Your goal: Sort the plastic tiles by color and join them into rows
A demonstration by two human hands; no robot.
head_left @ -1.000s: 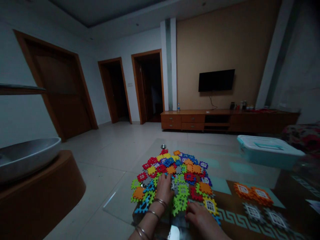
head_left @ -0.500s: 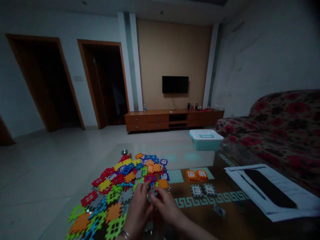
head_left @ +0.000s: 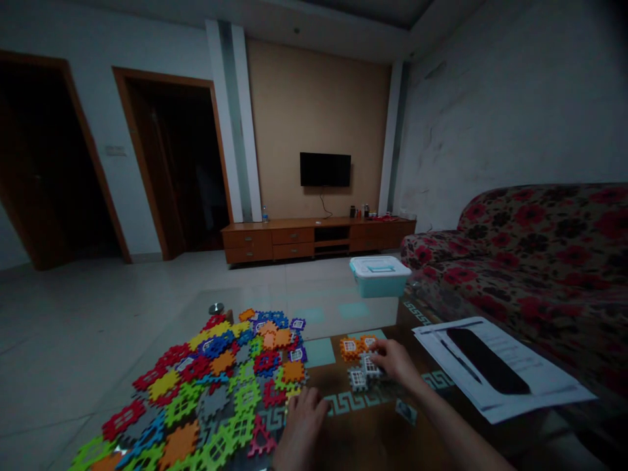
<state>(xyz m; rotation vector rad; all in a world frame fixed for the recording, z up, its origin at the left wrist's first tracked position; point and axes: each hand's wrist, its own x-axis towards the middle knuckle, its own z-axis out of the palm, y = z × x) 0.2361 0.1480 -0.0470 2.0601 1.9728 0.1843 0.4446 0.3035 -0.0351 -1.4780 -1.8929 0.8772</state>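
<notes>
In the head view, the right hand (head_left: 395, 360) is reaching across the glass tabletop (head_left: 343, 441), its thumb and fingers bunching together at the right side of a grey plastic notched-edge square with a white window-grid centre (head_left: 370, 368); whether they are clamping it or only pressing it cannot be told. That square is lying right of the tabletop's middle. A second grey grid square (head_left: 358, 379) is lying just left of it, and two orange grid squares (head_left: 350, 348) are sitting side by side towards the far edge.

The left hand (head_left: 303, 418) is hanging near the near edge, its fingers curling down beside a yellow plastic piece (head_left: 293, 396); whether it is gripping anything cannot be told. A heap of multicoloured notched plastic pieces (head_left: 223, 362) is covering the left part. A turquoise lidded plastic box (head_left: 380, 284) is standing by the far right corner, and white paper sheets (head_left: 544, 379) are lying along the right edge.
</notes>
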